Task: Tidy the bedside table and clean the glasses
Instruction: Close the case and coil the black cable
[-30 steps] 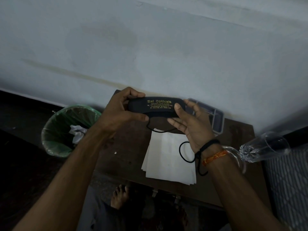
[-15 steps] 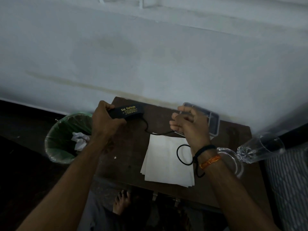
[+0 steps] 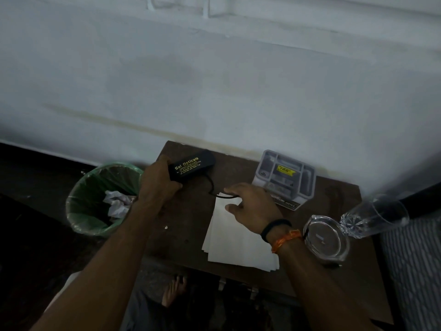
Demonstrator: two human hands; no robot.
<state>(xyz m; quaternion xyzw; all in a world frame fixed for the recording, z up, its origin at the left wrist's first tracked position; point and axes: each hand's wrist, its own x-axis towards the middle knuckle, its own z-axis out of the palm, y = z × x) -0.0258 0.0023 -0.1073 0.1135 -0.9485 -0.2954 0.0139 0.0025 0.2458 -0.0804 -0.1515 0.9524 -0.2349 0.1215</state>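
Note:
A black glasses case (image 3: pixel 191 167) with gold lettering lies at the back left corner of the dark wooden bedside table (image 3: pixel 188 225). My left hand (image 3: pixel 157 185) grips its left end. A thin black cord (image 3: pixel 211 185) runs from under the case to my right hand (image 3: pixel 255 209), which hovers over the top of a stack of white papers (image 3: pixel 233 244). The cord passes between its fingers and thumb. The glasses themselves are not visible.
A grey compartment box (image 3: pixel 285 177) stands at the back by the wall. A glass ashtray (image 3: pixel 325 240) and a tipped clear tumbler (image 3: pixel 372 217) sit at the right edge. A green-lined bin (image 3: pixel 102 199) with crumpled paper stands left of the table.
The case went from held up in both hands down to the table's back left corner. My right hand let go of it and dropped over the papers.

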